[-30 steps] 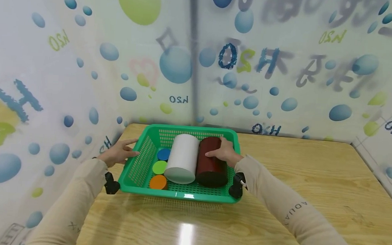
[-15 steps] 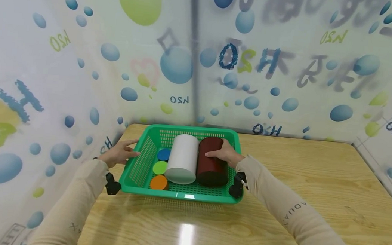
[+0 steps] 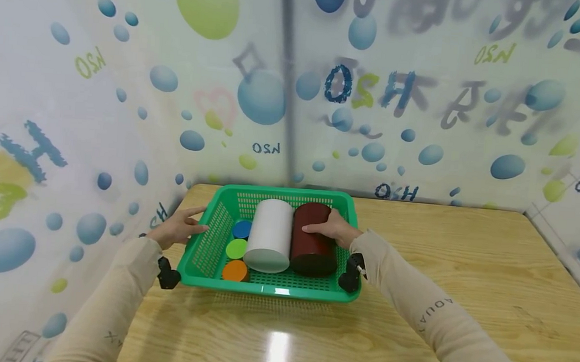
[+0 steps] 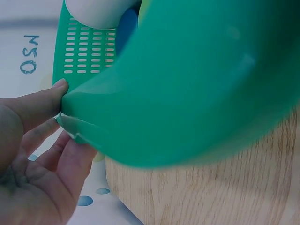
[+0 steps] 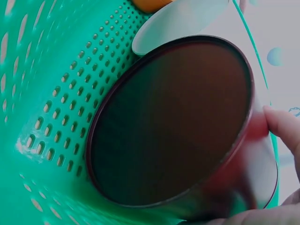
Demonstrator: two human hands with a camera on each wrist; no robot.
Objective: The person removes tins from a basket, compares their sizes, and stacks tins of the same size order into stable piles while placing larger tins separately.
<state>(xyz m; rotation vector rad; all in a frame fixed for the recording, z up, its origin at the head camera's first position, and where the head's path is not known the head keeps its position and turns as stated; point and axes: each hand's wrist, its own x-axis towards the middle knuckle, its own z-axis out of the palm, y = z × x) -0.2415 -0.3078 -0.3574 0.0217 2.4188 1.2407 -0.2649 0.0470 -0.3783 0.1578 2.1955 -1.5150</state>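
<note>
In the head view a green plastic basket [image 3: 268,290] stands on the wooden table. My left hand [image 3: 176,229] holds the basket's left rim; the left wrist view has the thumb [image 4: 44,103] on one side of the rim and fingers [image 4: 75,166] curled beneath it. Inside the basket, a dark red cylinder [image 3: 311,243] lies on its side, touching or close beside a white cylinder [image 3: 271,232]. My right hand [image 3: 336,228] grips the dark red cylinder, thumb on top and the other fingers partly hidden along its right side. Its dark round end [image 5: 168,126] fills the right wrist view.
Along the basket's left side lie a blue disc [image 3: 242,229], a lime-green disc [image 3: 236,249] and an orange disc-like piece [image 3: 236,270]. A wall covering with printed bubbles [image 3: 260,96] rises close behind the table [image 3: 440,251]. Table surface extends to the right.
Only a very slight shift of the whole view shows. Both hands, the basket and the cylinders keep their places.
</note>
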